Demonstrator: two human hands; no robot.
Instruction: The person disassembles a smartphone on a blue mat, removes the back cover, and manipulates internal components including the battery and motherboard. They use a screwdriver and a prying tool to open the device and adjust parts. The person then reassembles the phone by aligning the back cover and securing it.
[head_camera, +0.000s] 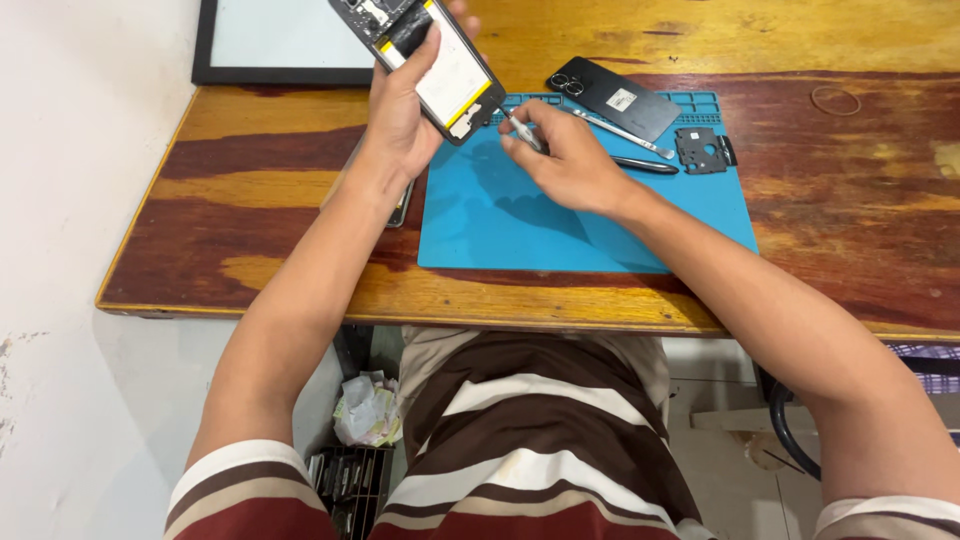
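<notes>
My left hand (400, 110) holds an opened phone (425, 55) tilted above the table, its white battery with yellow edges facing up. My right hand (565, 155) grips a thin metal tool (520, 128) whose tip touches the phone's lower corner. Both hands hover over a blue work mat (520, 225) on the wooden table.
On the mat's far side lie a black phone back cover (612, 97), metal tweezers (625, 133), a dark pen-like tool (645, 165) and a small black plastic part (703, 150). A black-framed white panel (275, 45) sits at the far left. A rubber ring (835, 99) lies at the right.
</notes>
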